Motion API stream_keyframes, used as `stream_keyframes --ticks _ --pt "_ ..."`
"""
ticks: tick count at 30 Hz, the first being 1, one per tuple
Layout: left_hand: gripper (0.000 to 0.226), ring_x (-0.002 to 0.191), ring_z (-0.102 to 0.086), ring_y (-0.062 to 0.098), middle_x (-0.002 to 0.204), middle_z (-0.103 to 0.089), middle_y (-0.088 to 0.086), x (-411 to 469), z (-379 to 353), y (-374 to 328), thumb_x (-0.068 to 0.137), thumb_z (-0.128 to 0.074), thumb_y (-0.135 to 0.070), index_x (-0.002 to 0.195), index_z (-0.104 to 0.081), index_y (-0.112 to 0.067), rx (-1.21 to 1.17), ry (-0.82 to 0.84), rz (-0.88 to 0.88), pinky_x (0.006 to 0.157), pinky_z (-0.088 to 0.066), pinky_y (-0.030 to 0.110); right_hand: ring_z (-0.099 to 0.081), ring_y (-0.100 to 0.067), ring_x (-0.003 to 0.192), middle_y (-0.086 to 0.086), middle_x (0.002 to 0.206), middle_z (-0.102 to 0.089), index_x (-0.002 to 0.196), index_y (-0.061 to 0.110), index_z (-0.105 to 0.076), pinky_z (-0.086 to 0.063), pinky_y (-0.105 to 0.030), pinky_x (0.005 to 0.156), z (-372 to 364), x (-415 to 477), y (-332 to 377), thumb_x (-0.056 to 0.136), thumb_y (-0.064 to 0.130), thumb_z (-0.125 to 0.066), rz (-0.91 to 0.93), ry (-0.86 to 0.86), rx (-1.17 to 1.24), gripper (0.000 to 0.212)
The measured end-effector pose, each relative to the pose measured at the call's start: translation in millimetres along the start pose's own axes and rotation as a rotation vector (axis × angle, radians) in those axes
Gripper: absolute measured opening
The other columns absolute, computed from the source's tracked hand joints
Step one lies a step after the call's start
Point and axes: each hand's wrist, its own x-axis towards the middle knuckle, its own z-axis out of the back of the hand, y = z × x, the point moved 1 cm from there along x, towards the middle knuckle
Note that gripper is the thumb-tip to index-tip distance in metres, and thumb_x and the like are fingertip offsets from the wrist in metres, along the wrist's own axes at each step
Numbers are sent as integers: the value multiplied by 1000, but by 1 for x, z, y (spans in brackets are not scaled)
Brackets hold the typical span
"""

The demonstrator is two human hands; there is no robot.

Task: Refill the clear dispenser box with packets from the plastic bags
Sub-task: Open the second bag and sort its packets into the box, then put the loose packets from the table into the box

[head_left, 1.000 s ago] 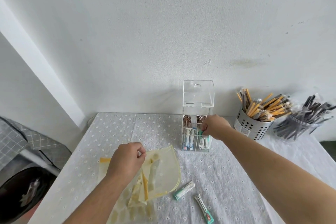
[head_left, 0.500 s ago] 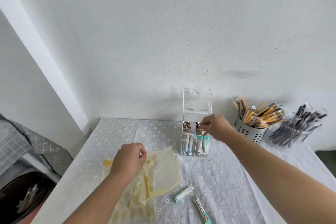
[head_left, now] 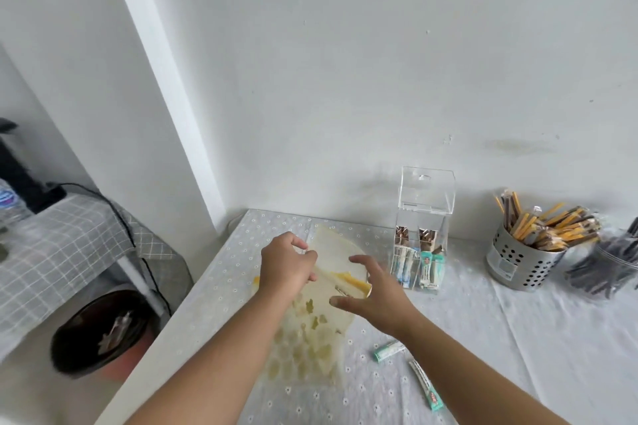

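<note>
A clear dispenser box (head_left: 422,217) stands at the back of the table with its lid up; brown, blue and teal packets show in its two front compartments. A yellowish plastic bag (head_left: 328,290) with yellow packets inside lies in the middle. My left hand (head_left: 286,269) pinches the bag's upper edge and lifts it. My right hand (head_left: 371,295) hovers with spread fingers at the bag's opening, holding nothing. Two loose teal packets, one (head_left: 388,351) and another (head_left: 426,386), lie on the cloth near my right forearm.
A perforated metal cup (head_left: 521,260) of yellow and brown sticks and a container (head_left: 607,276) of dark sticks stand at the right. A dark bin (head_left: 100,335) sits on the floor left of the table (head_left: 518,355). A checked cloth (head_left: 62,245) covers a lower shelf beside it.
My right hand left the dispenser box and came back to the bag's opening. My left hand raised the bag's edge. The view swung to the left.
</note>
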Motion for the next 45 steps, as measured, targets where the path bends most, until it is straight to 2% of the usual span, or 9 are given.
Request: stream_keyframes --ticks 4,8,12,17,23,32,38,42,45 --pt "19 54 -67 20 69 -62 8 -2 15 3 81 -59 -17 100 -56 -15 -172 62 8 66 -61 36 -59 -21 72 -16 86 -65 81 14 -60 -45 -28 64 -10 5 10 80 10 -69 -58 -32 311 10" --pt "32 98 -60 17 103 -59 -1 9 44 42 83 -62 -40 111 -52 -26 -48 -24 -63 81 -49 30 -71 -31 83 -17 96 -72 102 10 -63 -52 -32 66 3 11 22 85 -3 -61 -41 139 552 22" --pt "74 138 -31 19 149 -32 -7 13 57 92 82 -56 -58 143 -29 -26 -185 397 286 108 -29 37 -72 -25 79 -14 96 -73 116 23 -58 -56 -27 65 5 25 24 85 -6 -59 -103 293 618 43" --pt "27 85 -64 20 89 -70 2 18 51 131 89 -58 -36 80 -68 -12 -449 454 353 70 -52 32 -71 -22 86 -7 95 -74 116 12 -57 -48 -37 80 -26 47 7 87 18 -64 -242 160 610 31" --pt "27 66 -63 19 87 -65 8 37 39 159 91 -55 -37 84 -61 -12 -339 279 476 63 -47 29 -65 -18 70 -10 88 -70 116 5 -58 -48 -30 66 -92 43 -33 88 19 -64 -451 4 441 32" --pt "39 118 -54 22 126 -57 4 15 8 173 87 -56 -22 125 -52 -13 557 52 -474 95 -47 36 -34 -23 136 -5 146 -39 136 14 -43 -29 -34 111 -150 33 -13 90 14 -51 37 -244 -351 47" --pt "55 148 -1 16 160 1 -1 11 -5 219 99 -20 -34 149 -4 -19 894 446 -384 120 -6 35 2 -13 148 4 160 6 151 23 -3 5 -27 118 -179 25 -62 92 46 -4 -34 149 -677 63" --pt "68 146 13 13 154 21 -6 12 -2 228 83 7 -48 148 9 -25 928 439 -423 115 10 33 -41 -18 135 0 150 -38 145 23 -30 -6 -29 113 -175 19 -77 94 56 -7 -35 167 -832 64" --pt "61 145 8 14 155 14 -5 15 -1 236 87 1 -49 144 11 -28 961 375 -431 115 6 34 -28 -19 140 -2 153 -31 147 25 -20 -3 -30 112 -173 19 -78 94 57 -10 -41 195 -839 63"
